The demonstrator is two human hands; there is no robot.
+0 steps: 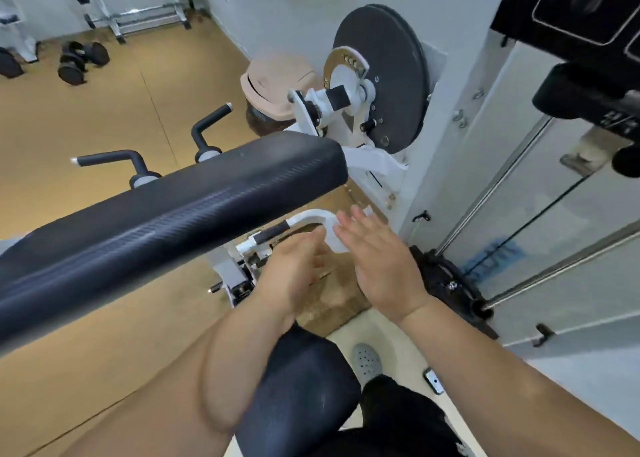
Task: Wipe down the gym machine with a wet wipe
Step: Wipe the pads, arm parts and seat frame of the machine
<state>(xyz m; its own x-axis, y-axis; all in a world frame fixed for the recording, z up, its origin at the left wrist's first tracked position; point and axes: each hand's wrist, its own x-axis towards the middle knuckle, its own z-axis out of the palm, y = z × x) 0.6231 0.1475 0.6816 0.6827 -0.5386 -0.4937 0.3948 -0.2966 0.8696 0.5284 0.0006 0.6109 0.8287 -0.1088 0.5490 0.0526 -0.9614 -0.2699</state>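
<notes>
The gym machine has a long black padded rest (166, 211) across the middle, black grip handles (207, 124) behind it, and a white bent handle (308, 217) below its right end. A white wet wipe (337, 243) hangs in front of that bent handle. It sits between my two hands, and one corner shows past my right fingertips. My right hand (377, 259) is held flat with the wipe against its fingers. My left hand (294, 269), motion-blurred, has its fingertips pinched at the wipe's left edge.
A black weight disc (391, 76) on a white bracket stands against the wall. Beside it is a beige lidded bin (273, 79). Chrome guide rods (498, 186) run on the right. Dumbbells (81, 60) and a rack lie far left. A second black pad (301, 380), my grey shoe (367, 361) and a phone (433, 381) are below.
</notes>
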